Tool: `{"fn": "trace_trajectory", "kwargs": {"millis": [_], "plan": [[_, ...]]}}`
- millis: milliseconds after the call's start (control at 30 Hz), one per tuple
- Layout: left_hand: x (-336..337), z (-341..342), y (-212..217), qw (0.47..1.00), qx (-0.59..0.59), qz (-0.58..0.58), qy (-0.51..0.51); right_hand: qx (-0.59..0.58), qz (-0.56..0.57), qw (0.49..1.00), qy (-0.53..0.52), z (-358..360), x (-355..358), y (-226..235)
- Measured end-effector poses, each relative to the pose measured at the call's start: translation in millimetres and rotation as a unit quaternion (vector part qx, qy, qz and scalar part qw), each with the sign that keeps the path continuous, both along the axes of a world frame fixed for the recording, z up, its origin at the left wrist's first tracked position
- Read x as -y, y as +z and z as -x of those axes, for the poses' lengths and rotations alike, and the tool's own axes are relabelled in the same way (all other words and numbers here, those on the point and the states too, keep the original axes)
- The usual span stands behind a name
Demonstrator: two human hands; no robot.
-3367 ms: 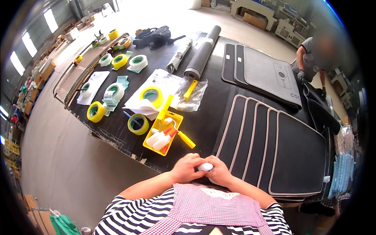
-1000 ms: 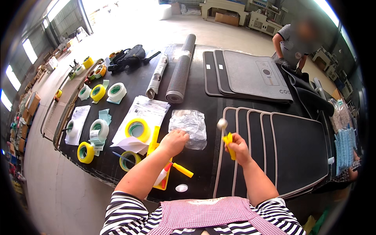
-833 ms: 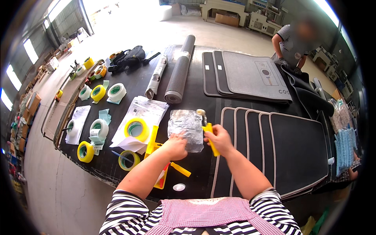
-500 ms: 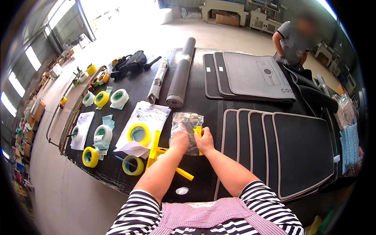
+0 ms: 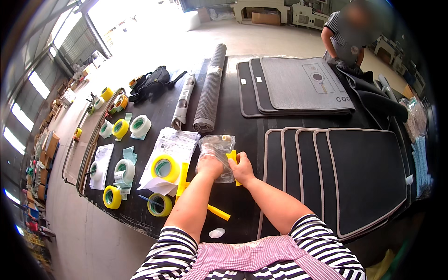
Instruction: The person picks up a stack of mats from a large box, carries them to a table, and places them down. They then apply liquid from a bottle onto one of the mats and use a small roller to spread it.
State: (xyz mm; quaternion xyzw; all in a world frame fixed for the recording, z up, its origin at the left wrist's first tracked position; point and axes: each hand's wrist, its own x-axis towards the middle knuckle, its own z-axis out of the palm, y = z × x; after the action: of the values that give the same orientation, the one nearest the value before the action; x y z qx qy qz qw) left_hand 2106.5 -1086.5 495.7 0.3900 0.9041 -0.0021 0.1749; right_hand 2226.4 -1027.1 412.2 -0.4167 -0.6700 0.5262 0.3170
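Observation:
A crinkled clear plastic bag (image 5: 223, 144) lies in front of me on the black table, with a small pale round piece at its far end. My left hand (image 5: 210, 165) is closed at the bag's left side; its fingertips are partly covered by the film. My right hand (image 5: 241, 169) pinches a flat yellow plastic piece (image 5: 232, 156) against the bag's right edge. Beside my left forearm, more yellow plastic pieces (image 5: 182, 178) lie on the table, one yellow strip (image 5: 218, 213) reaching out past the arm. A small white crumpled piece (image 5: 216, 233) rests near the table's front edge.
Several tape rolls (image 5: 112, 197) and papers (image 5: 179, 140) cover the left side. A rolled grey mat (image 5: 211, 88) and a black bag (image 5: 155, 84) lie beyond. Stacked black mats (image 5: 366, 177) fill the right, grey mats (image 5: 294, 84) behind them. A co-worker (image 5: 347, 42) stands far right.
My view has shifted slightly. My left hand has worked a little further into the bag's film, and the bag has bunched up. The right hand still pinches the yellow piece.

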Motion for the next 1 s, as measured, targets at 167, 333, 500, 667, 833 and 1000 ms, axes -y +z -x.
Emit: {"fn": "trace_trajectory", "kwargs": {"millis": [167,333,500,667,833,1000], "plan": [[6,24,-18,1.000,0.024,0.000,-0.010,0.015,-0.025,1.000,0.003,1,6,7],[15,19,-39,0.991,-0.047,-0.118,-0.047,0.022,-0.035,0.999,0.003,1,6,10],[26,30,-58,0.963,-0.155,-0.162,-0.153,0.029,-0.027,0.999,0.008,7,6,19],[35,38,-46,0.943,-0.157,-0.201,-0.213,0.045,-0.029,0.999,0.007,6,6,18],[32,43,-49,0.967,-0.082,-0.203,-0.128,0.060,-0.021,0.998,0.016,8,5,21],[30,60,-52,0.970,0.019,-0.234,-0.060,0.038,-0.019,0.999,0.009,10,4,23]]}}
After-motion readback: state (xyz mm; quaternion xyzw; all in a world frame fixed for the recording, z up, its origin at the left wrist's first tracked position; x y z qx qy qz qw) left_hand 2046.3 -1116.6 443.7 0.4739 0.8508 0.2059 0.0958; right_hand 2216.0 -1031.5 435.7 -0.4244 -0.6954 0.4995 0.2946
